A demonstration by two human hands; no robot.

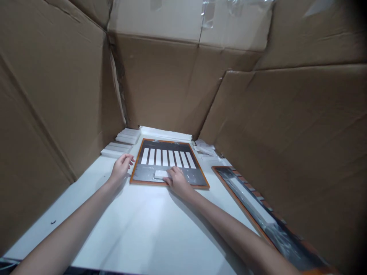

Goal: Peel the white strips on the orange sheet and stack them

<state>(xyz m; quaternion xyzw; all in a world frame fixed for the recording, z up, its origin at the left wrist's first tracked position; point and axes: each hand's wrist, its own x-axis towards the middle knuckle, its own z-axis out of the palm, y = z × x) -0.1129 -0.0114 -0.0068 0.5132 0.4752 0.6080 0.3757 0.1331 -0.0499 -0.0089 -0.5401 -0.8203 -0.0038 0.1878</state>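
Observation:
A dark board with an orange frame [169, 186] lies flat on the white table. Several white strips [163, 157] run side by side in a row across its middle. On the nearer part of the board, my right hand [178, 180] grips the right end of a small white block [161, 174], thumb at the near side and fingers over it. Just off the board's left edge is my left hand [122, 167], its fingers loosely bent and slightly apart, with nothing visible in them.
Stacks of white strips [116, 149] stand at the left rear by the cardboard wall [160, 80]. A second orange-framed board [249, 198], with a long white strip, lies along the right side. Crumpled clear plastic [205, 147] sits behind it. Cardboard encloses the table [137, 229] on three sides.

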